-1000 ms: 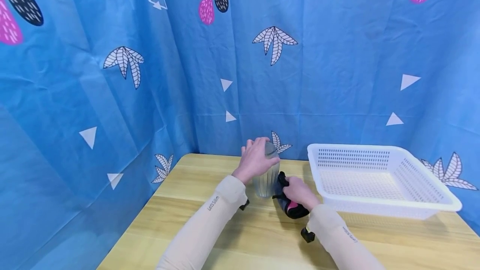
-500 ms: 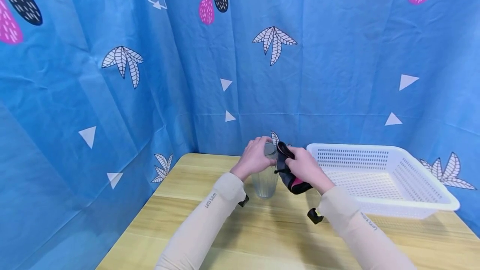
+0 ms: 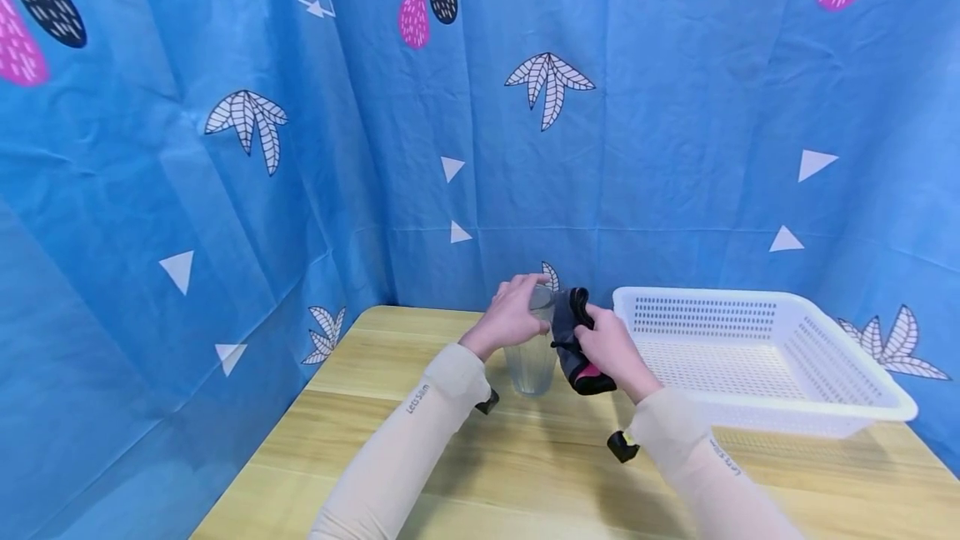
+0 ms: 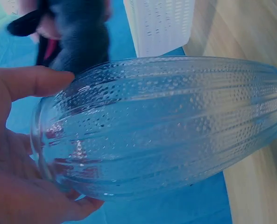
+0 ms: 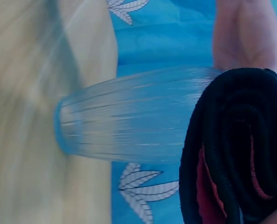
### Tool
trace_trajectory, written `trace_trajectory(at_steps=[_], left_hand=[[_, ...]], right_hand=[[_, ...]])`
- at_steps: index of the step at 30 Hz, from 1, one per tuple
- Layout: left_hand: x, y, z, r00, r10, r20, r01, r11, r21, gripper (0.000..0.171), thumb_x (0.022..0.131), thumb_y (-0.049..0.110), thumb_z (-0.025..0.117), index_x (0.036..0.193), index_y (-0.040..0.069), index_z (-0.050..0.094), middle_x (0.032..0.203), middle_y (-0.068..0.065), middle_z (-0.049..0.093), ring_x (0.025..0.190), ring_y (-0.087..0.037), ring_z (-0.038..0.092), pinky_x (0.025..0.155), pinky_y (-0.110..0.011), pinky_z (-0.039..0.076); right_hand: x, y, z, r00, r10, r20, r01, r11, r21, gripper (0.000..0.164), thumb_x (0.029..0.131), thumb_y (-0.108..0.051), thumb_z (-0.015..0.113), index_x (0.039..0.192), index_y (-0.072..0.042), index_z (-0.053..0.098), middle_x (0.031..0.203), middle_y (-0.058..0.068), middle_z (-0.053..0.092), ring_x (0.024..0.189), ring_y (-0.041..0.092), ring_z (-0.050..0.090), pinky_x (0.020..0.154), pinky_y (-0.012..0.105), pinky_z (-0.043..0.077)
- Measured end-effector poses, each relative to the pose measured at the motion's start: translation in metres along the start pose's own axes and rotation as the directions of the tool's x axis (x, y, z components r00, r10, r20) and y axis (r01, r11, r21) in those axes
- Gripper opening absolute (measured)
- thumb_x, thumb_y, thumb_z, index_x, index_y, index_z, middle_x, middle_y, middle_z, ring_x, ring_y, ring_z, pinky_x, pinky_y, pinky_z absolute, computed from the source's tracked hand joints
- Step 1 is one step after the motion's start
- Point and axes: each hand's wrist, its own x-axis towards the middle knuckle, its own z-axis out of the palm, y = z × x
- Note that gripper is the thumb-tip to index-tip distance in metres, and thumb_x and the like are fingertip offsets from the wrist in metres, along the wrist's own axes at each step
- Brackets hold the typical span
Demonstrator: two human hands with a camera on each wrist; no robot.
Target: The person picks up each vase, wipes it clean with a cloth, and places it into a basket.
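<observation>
A clear ribbed glass vase (image 3: 531, 367) stands upright on the wooden table. My left hand (image 3: 510, 319) grips it around the top, thumb on the near side and fingers across the rim; the left wrist view shows the dimpled glass (image 4: 166, 126) closely. In my right hand (image 3: 611, 350) is a thick, folded dark cloth (image 3: 568, 344) with black edging and a pink-red inner side. It is held up off the table, right beside the vase's upper part. From the right wrist, the rolled layers of the cloth (image 5: 236, 144) hide part of the vase and most of the right hand.
A white perforated plastic basket (image 3: 750, 415) sits on the table to the right, close to my right hand. Behind the wooden table (image 3: 420, 457) hangs a blue patterned curtain (image 3: 675, 148), which also runs along the left side.
My right hand has lifted the folded cloth from the table up to the vase's upper side, then lowered it slightly and turned it. The left hand stays on the vase.
</observation>
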Motion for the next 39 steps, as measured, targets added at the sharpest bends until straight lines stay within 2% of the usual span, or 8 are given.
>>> trace_trajectory(at_steps=[6,10,15,19,24,28,33,39], left_hand=[[0.0,-0.004,0.004,1.0,-0.002,-0.018,0.001,0.999,-0.033,0.074,0.086,0.029,0.075,0.152,0.025,0.042,0.155,-0.003,0.038,0.138,-0.028,0.034,0.113,-0.051,0.032],[0.0,-0.006,0.006,0.999,0.0,-0.041,-0.002,0.999,-0.05,0.073,0.085,0.033,0.074,0.151,0.024,0.043,0.154,-0.002,0.039,0.138,-0.027,0.034,0.114,-0.051,0.031],[-0.001,-0.008,0.009,0.997,-0.005,-0.075,0.001,0.999,-0.053,0.072,0.087,0.042,0.074,0.149,0.022,0.044,0.154,-0.003,0.037,0.137,-0.025,0.035,0.112,-0.05,0.035],[-0.001,-0.008,0.011,0.994,-0.033,-0.107,0.027,0.998,-0.064,0.073,0.087,0.048,0.074,0.146,0.017,0.045,0.151,-0.004,0.033,0.134,-0.025,0.037,0.107,-0.048,0.042],[0.0,-0.006,0.012,0.988,-0.055,-0.143,0.054,0.998,-0.01,0.073,0.085,0.049,0.076,0.143,0.016,0.046,0.141,-0.001,0.04,0.125,-0.023,0.038,0.102,-0.043,0.044],[0.0,-0.002,0.01,0.986,-0.043,-0.16,0.055,0.996,0.071,0.076,0.081,0.05,0.079,0.143,0.02,0.047,0.143,0.003,0.048,0.126,-0.022,0.038,0.102,-0.044,0.038],[0.0,0.001,0.004,0.992,-0.01,-0.122,0.02,0.996,0.085,0.075,0.082,0.038,0.081,0.146,0.022,0.046,0.147,0.002,0.051,0.127,-0.024,0.042,0.104,-0.044,0.038],[0.001,0.0,0.0,0.998,0.021,-0.055,-0.021,1.0,0.015,0.076,0.082,0.017,0.079,0.15,0.019,0.044,0.15,-0.001,0.049,0.136,-0.029,0.039,0.11,-0.046,0.039]], right_hand=[[-0.003,0.022,0.019,0.999,0.04,-0.002,-0.04,0.998,-0.054,0.035,0.096,-0.006,0.051,0.128,0.004,0.061,0.116,0.027,0.068,0.09,0.028,0.067,0.08,0.043,0.054],[-0.003,0.04,0.037,0.995,0.084,0.059,-0.075,0.987,-0.145,0.039,0.095,-0.006,0.053,0.13,0.008,0.059,0.122,0.029,0.065,0.103,0.034,0.066,0.089,0.048,0.053],[-0.002,0.053,0.056,0.986,0.09,0.138,-0.051,0.964,-0.262,0.045,0.088,-0.003,0.056,0.13,0.013,0.059,0.13,0.031,0.061,0.115,0.039,0.063,0.096,0.052,0.05],[-0.001,0.057,0.062,0.981,0.085,0.174,-0.023,0.943,-0.332,0.041,0.079,-0.003,0.058,0.117,0.011,0.067,0.117,0.026,0.068,0.094,0.033,0.066,0.084,0.046,0.053],[-0.001,0.045,0.05,0.976,0.119,0.184,-0.073,0.969,-0.236,0.022,0.081,-0.004,0.056,0.098,0.004,0.068,0.093,0.017,0.068,0.073,0.025,0.06,0.066,0.036,0.048],[-0.001,0.026,0.031,0.974,0.126,0.189,-0.1,0.985,-0.143,0.017,0.088,-0.006,0.055,0.098,0.001,0.066,0.087,0.013,0.066,0.071,0.023,0.06,0.064,0.033,0.047],[0.001,0.003,0.006,0.984,0.055,0.169,-0.033,0.991,-0.13,0.024,0.092,-0.006,0.053,0.11,0.001,0.067,0.091,0.013,0.068,0.072,0.021,0.062,0.066,0.033,0.049],[0.004,-0.027,-0.018,0.988,-0.077,0.134,0.088,0.993,-0.079,0.037,0.095,-0.004,0.051,0.129,-0.002,0.064,0.107,0.018,0.07,0.081,0.023,0.063,0.072,0.033,0.05]])
